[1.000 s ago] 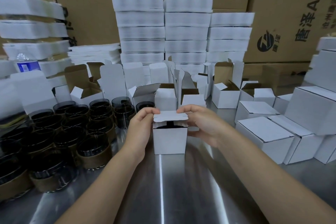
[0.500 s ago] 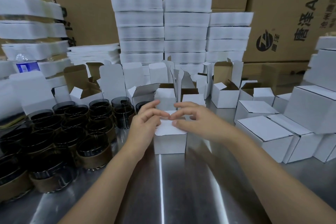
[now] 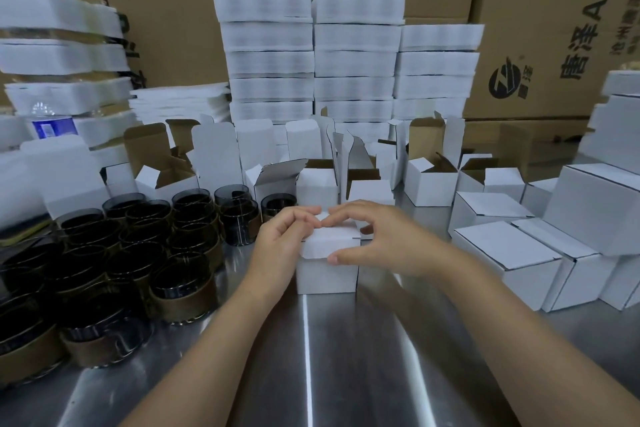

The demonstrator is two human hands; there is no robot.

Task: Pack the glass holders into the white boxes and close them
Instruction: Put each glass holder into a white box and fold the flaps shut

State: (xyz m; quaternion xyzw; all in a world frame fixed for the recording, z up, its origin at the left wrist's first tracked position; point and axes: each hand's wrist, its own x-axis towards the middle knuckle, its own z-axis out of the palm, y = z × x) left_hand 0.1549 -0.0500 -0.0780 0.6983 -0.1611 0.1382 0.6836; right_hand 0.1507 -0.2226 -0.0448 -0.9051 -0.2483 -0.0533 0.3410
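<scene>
White box (image 3: 327, 276) stood on the steel table (image 3: 311, 357) at twelve o'clock, lid (image 3: 334, 239) folded down, tuck flap (image 3: 313, 252) overhanging the front wall toward six. My left hand (image 3: 285, 241) curled over the lid from nine, my right hand (image 3: 386, 241) arched over it from three, thumb on that flap, so nearer, I judged, for the tuck.
</scene>
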